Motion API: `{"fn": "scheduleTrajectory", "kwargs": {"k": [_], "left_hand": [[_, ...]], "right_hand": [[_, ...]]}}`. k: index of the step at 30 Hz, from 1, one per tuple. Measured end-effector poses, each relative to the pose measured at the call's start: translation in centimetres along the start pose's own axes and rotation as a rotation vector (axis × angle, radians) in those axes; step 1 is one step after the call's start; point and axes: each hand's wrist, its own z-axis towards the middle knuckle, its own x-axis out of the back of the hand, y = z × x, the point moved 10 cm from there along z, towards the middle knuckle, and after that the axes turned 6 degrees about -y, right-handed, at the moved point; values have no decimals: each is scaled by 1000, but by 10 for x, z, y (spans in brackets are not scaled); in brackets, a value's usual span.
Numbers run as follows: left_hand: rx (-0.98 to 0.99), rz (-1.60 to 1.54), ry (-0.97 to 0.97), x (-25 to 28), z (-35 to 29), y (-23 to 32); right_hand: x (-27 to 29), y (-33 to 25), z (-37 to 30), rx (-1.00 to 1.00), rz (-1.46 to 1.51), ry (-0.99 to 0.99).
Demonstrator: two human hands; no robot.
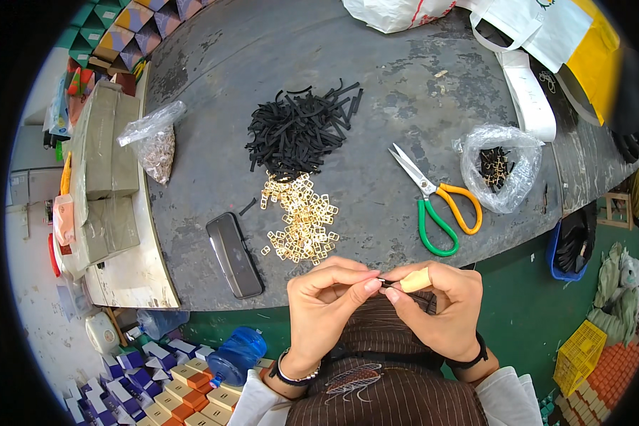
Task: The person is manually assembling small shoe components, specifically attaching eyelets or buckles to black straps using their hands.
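My left hand (326,297) and my right hand (444,307) meet at the table's near edge, thumbs and index fingertips pinched together. Between them is a short black strip (385,283) with a small shiny bit on it, mostly hidden by the fingers. Yellow tape wraps my right index finger. Just beyond my hands lies a heap of small gold-coloured metal buckles (302,220). A pile of cut black strips (298,131) touches its far side. To the right rest scissors (433,199) with one green and one orange handle, blades parted.
A dark phone (234,254) lies left of the buckles, near one loose strip (248,206). An open clear plastic bag (503,170) at right holds black-and-gold pieces. Another tied bag (157,149) stands at left. White bags (525,32) occupy the far right. Boxes (106,163) line the left edge.
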Motion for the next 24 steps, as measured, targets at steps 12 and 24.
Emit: {"fn": "scheduleTrajectory", "kwargs": {"k": [12, 24], "left_hand": [[-27, -64, 32, -2, -1, 3], [-64, -65, 70, 1, -2, 5]], "right_hand": [[-6, 11, -3, -181, 312, 1], [-7, 10, -2, -217, 274, -40]]}}
